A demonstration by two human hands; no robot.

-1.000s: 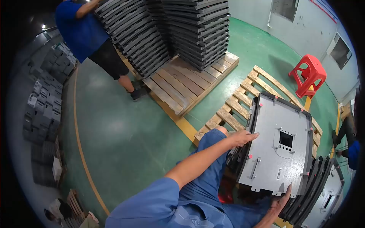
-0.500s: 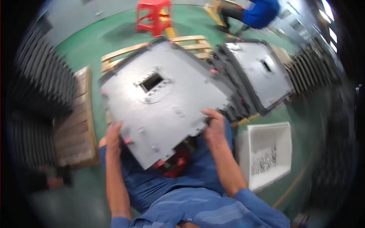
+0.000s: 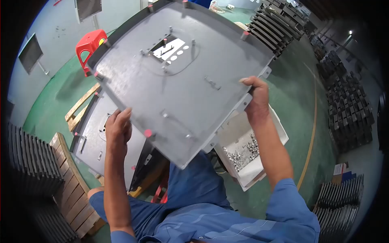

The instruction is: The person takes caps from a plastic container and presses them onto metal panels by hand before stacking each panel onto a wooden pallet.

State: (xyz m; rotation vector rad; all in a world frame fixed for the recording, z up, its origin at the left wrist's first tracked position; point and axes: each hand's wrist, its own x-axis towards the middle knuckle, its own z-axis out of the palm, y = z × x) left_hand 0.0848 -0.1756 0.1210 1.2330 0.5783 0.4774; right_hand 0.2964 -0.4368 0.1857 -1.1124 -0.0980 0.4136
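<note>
A large grey sheet-metal panel (image 3: 178,101) is held up in front of me, tilted. It has a rectangular cutout near its far side and several posts with pink caps along its edges. My left hand (image 3: 118,128) is closed on its left edge. My right hand (image 3: 257,97) grips the right edge, with the thumb on top and the other fingers mostly hidden underneath. Below the held panel, at the left, lies a similar grey panel (image 3: 117,152), partly covered by it and by my left forearm.
A white bin (image 3: 279,123) with small metal parts (image 3: 243,156) stands at the right. Stacked dark panels (image 3: 32,156) and a wooden pallet (image 3: 71,194) are at the left. A red stool (image 3: 90,46) is behind. More stacks (image 3: 348,105) line the right side.
The held panel has come up and to the right, with both hands still on it. My view has turned right, and the panel lying beneath now shows at the left.
</note>
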